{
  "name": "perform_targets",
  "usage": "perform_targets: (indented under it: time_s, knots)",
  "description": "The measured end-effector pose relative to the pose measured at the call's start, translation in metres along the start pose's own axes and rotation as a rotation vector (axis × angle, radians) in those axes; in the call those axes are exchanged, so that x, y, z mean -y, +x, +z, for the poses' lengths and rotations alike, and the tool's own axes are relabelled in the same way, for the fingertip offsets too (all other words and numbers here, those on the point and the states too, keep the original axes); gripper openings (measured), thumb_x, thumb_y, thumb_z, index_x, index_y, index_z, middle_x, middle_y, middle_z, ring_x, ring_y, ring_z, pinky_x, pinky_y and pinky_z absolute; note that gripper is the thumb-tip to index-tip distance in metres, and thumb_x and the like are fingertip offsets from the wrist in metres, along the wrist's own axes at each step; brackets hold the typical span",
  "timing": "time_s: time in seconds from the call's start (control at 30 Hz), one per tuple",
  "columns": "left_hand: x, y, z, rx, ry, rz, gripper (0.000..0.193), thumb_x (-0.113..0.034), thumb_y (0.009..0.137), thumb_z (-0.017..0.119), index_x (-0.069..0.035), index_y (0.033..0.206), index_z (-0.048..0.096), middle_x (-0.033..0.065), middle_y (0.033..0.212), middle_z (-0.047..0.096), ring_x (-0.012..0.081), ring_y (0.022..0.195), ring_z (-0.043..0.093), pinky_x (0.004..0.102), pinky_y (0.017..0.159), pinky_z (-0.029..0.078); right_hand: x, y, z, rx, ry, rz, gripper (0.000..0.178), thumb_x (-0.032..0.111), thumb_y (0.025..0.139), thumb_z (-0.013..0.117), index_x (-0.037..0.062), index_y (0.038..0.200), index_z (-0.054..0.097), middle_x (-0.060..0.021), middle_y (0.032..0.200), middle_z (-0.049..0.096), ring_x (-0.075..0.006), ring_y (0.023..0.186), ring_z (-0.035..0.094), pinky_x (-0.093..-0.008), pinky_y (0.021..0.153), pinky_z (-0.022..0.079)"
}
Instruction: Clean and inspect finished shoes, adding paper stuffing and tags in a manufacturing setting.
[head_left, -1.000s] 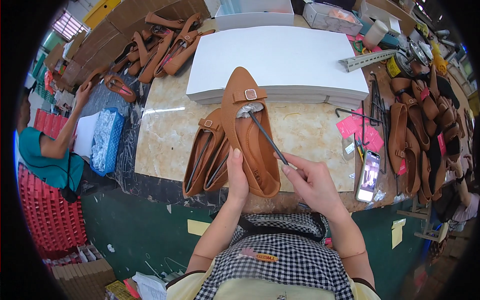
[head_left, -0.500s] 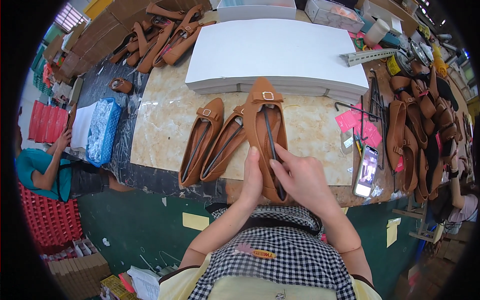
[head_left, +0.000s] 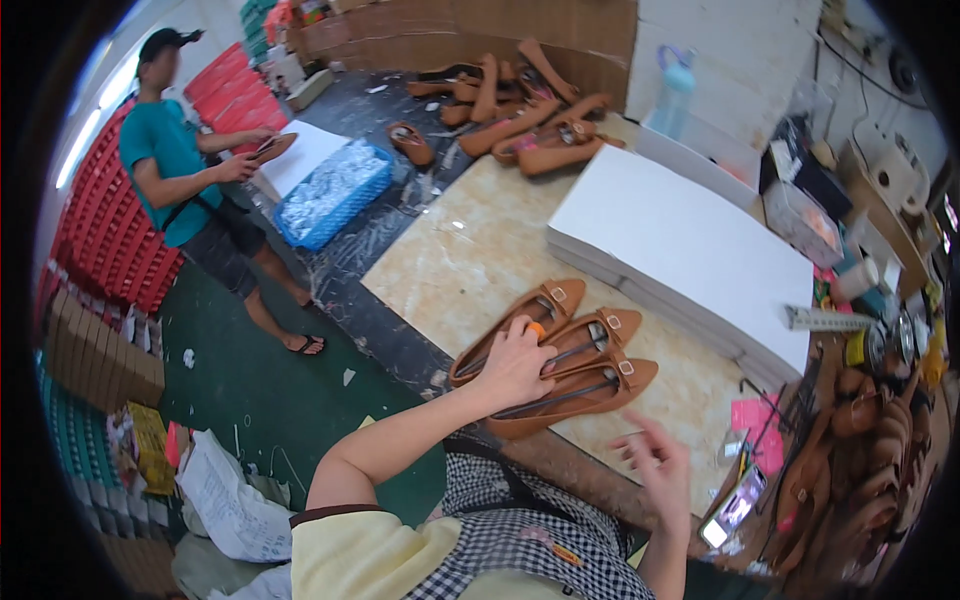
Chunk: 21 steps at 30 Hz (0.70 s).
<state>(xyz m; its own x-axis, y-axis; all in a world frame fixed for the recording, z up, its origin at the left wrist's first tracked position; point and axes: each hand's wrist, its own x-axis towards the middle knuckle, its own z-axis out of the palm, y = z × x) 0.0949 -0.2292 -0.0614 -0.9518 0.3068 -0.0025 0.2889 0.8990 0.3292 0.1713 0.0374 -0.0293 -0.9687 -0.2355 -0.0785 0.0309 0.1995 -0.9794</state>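
Three brown pointed flat shoes lie side by side at the table's near edge, each with a bow and a pale buckle. My left hand (head_left: 518,368) is over the far shoe (head_left: 490,335) and the middle shoe (head_left: 597,335), its fingers curled on their adjoining edges. A small orange thing (head_left: 536,329) shows at its fingertips; its kind is unclear. Dark rods lie inside the shoes. Next to the toe of the near shoe (head_left: 570,395), my right hand (head_left: 655,460) is raised with fingers apart, slightly blurred, holding nothing.
A thick stack of white paper (head_left: 690,250) lies beyond the shoes. More brown shoes are heaped at the back (head_left: 545,130) and on the right (head_left: 870,450). A phone (head_left: 733,508) lies at right. A blue basket (head_left: 340,195) stands at left, near a co-worker (head_left: 165,150) holding a shoe.
The shoe held in both hands now lies beside the other two. My left hand has moved onto the shoes; my right hand has let go. The view has turned left.
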Motion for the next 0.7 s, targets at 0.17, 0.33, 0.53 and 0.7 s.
perform_targets:
  time_s: [0.17, 0.33, 0.53, 0.7]
  knots:
    - [0.062, 0.007, -0.08, -0.255, -0.006, 0.002, 0.017, -0.024, 0.069, 0.07, -0.009, 0.072, 0.063, 0.0196, 0.092, 0.06, 0.0382, 0.105, 0.052, 0.0454, 0.092, 0.044, 0.025, 0.031, 0.025, 0.294, -0.336, -0.219, 0.031, 0.009, 0.09, 0.061, 0.006, 0.12, 0.066, -0.007, 0.087, 0.074, -0.0119, 0.069, 0.063, -0.0252, 0.063, 0.05]
    - [0.163, 0.147, -0.25, -0.529, 0.371, -0.225, 0.052, -0.043, 0.07, 0.072, -0.011, 0.111, 0.064, 0.0224, 0.122, 0.053, 0.0405, 0.123, 0.042, 0.0619, 0.102, 0.035, 0.021, 0.036, 0.033, 0.221, -0.29, -0.047, 0.03, 0.008, 0.089, 0.063, 0.0079, 0.119, 0.067, -0.0083, 0.086, 0.073, -0.0168, 0.07, 0.067, -0.0276, 0.062, 0.052]
    - [0.064, 0.319, -0.236, -0.739, 0.808, 0.053, 0.039, -0.045, 0.076, 0.068, -0.013, 0.099, 0.072, 0.0123, 0.118, 0.064, 0.0334, 0.128, 0.041, 0.0564, 0.103, 0.029, 0.087, 0.039, 0.034, -0.051, -0.459, -0.245, 0.045, 0.001, 0.087, 0.061, 0.0091, 0.131, 0.06, -0.009, 0.079, 0.071, -0.0205, 0.07, 0.068, -0.0305, 0.062, 0.052]
    - [-0.129, 0.347, -0.095, -0.81, 0.607, 0.669, 0.027, -0.022, 0.071, 0.069, -0.013, 0.096, 0.071, 0.0154, 0.13, 0.057, 0.0337, 0.137, 0.036, 0.0577, 0.116, 0.02, 0.125, 0.062, 0.009, -0.453, -0.479, -0.714, 0.075, -0.004, 0.071, 0.057, 0.0118, 0.143, 0.048, -0.0078, 0.065, 0.058, -0.027, 0.055, 0.059, -0.039, 0.054, 0.049]
